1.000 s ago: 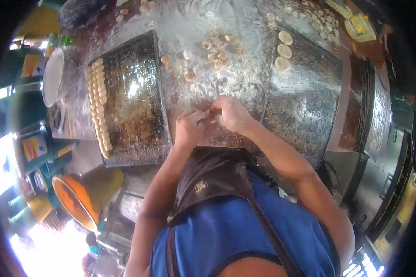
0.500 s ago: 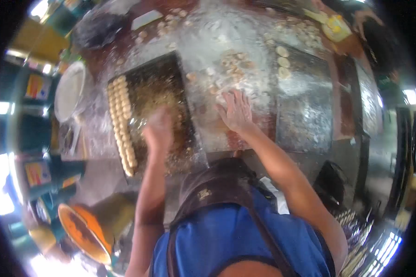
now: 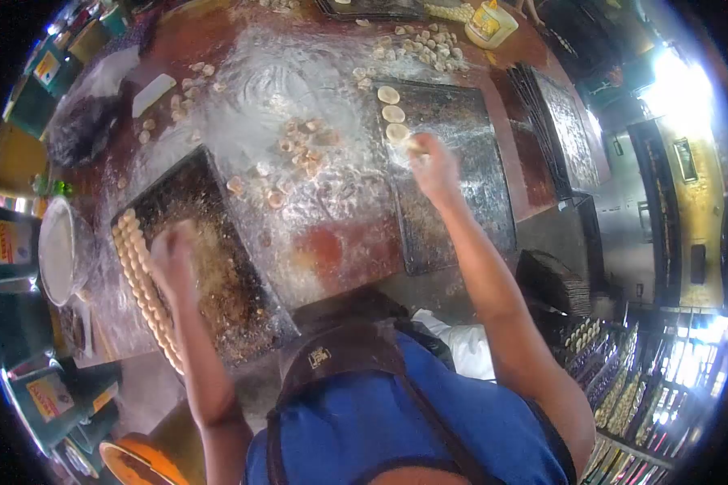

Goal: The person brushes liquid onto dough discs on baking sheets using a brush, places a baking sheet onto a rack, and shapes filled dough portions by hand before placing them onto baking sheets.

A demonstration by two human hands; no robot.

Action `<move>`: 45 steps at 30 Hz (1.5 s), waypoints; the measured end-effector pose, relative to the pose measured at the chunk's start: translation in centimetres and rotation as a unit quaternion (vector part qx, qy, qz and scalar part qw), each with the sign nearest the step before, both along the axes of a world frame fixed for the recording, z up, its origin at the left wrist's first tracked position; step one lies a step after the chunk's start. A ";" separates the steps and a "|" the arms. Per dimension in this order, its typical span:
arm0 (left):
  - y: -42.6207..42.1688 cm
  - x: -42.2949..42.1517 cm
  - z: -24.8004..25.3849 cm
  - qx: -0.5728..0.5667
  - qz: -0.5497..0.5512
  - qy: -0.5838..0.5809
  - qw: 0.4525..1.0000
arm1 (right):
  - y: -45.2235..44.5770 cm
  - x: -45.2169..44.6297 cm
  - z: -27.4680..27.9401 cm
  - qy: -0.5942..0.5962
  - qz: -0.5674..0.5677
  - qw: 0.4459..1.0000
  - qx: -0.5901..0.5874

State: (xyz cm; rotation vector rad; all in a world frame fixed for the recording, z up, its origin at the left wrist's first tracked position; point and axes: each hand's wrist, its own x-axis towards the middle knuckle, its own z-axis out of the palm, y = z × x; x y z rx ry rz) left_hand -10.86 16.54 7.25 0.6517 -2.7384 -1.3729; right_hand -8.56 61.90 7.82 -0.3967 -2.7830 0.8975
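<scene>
My right hand pinches a small pale piece of dough over the right baking tray, just below a column of flat dough rounds along that tray's left edge. My left hand, smeared by motion, is over the left baking tray, close beside the rows of dough balls along its left side. Whether its fingers hold anything cannot be made out. Between the trays, loose dough pieces lie on the floured table.
More dough pieces lie at the back near a yellow-and-white container. A white bowl and a dark plastic bag are at the left. Stacked trays stand at the right, a loaded rack at the lower right.
My right hand has moved from the floured middle to the right tray and now pinches a dough piece. My left hand has shifted toward the dough ball rows. The view has turned right.
</scene>
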 end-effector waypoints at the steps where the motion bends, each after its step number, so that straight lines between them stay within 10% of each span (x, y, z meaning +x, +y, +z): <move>1: 2.8 -0.1 -0.8 0.142 -0.019 0.001 0.990 | 0.4 -0.4 -0.7 -0.004 0.000 1.000 -0.006; 3: 8.6 1.5 -0.2 0.204 -0.084 -0.048 0.974 | 0.5 -0.7 -2.4 -0.024 0.090 0.978 0.185; 11: 14.8 9.5 -2.7 0.565 -0.014 -0.158 0.810 | 0.3 -2.3 -4.1 -0.183 0.183 0.916 0.307; 13: 14.9 9.0 -1.6 0.560 0.006 -0.135 0.818 | -1.0 -5.7 1.1 -0.299 0.183 0.905 0.241; 15: 15.8 7.8 -1.7 0.408 -0.008 -0.100 0.907 | -1.9 -7.8 1.4 -0.046 0.200 0.969 0.140; 17: 18.0 6.5 -1.9 0.387 0.002 -0.072 0.919 | -5.1 -11.2 -2.5 -0.080 0.269 0.951 0.126; 21: 17.4 5.7 -2.4 0.257 -0.268 -0.209 0.905 | -6.9 -12.7 -7.0 -0.030 0.304 0.948 0.094; 24: 15.1 5.0 -4.0 0.297 -0.054 -0.166 0.939 | -12.2 -3.7 3.4 -0.015 0.175 0.968 -0.180; 27: 13.3 5.4 -3.4 0.501 -0.029 -0.102 0.859 | -17.2 2.1 1.2 -0.030 0.260 0.965 -0.005; 32: 8.3 7.0 -3.7 0.518 -0.187 -0.075 0.831 | -15.0 5.6 1.9 -0.019 0.086 0.960 -0.266; 36: 8.5 7.8 -2.1 0.505 -0.234 -0.071 0.827 | -4.3 1.5 -1.0 -0.073 -0.195 0.977 -0.038; 38: 9.1 7.7 -2.5 0.641 -0.175 -0.121 0.737 | -0.6 -1.2 -4.7 -0.121 -0.209 0.970 -0.019; 45: 7.5 8.6 -3.4 0.584 -0.149 -0.105 0.791 | 0.9 -4.8 -6.3 -0.090 -0.078 0.989 -0.090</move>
